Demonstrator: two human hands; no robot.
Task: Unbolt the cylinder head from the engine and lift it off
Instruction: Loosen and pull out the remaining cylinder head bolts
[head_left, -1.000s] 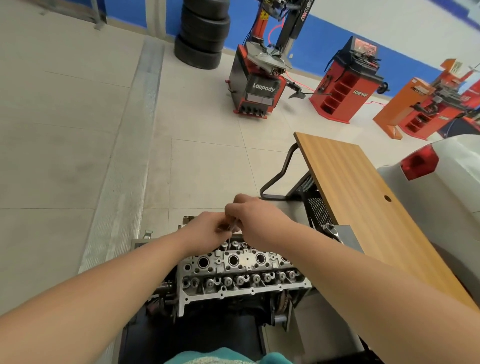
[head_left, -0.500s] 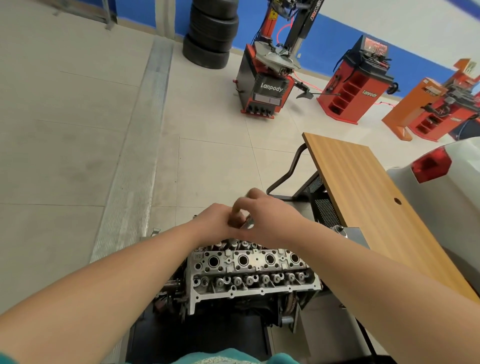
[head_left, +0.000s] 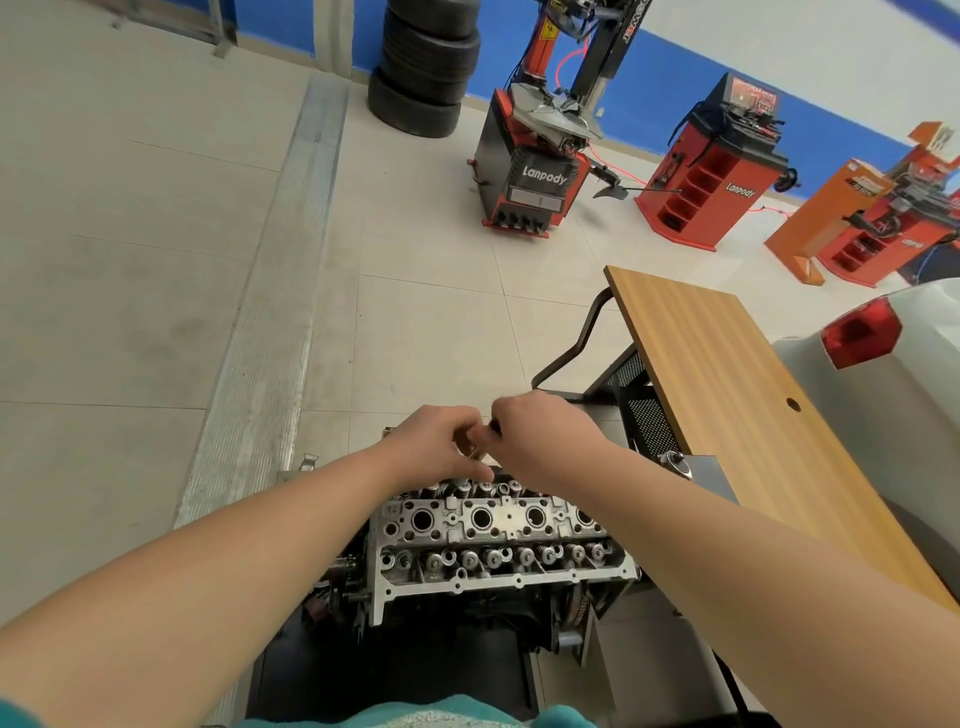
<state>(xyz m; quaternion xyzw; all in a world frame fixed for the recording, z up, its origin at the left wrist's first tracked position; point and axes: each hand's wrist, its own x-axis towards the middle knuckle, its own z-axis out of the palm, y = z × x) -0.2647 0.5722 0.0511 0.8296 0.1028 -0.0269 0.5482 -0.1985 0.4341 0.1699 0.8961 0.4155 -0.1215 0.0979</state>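
- Low in the frame's centre, the cylinder head sits on the engine, its 4 round bores in a row across the top face.
- Both hands meet just above the head's far edge, near the middle of the frame.
- Left hand has its fingers curled, the tips turned toward the right hand; something small and pale shows between the 2 hands, but I cannot tell what it is or which hand carries it.
- Right hand is curled too, thumb and fingers pinching a small dark item at its left edge; too small to name.
- Both bare forearms stretch in from the lower corners, crossing over the engine's sides.
- A wooden desk runs along the right of the frame, just beside the engine, with a round hole in its top.
- Upper centre: a stack of tyres against the blue wall, and a red-and-black tyre changer marked "Lanpody".
- Upper right: a red wheel balancer and orange equipment beyond it.
- A white car's rear with a red tail light shows at the right edge.
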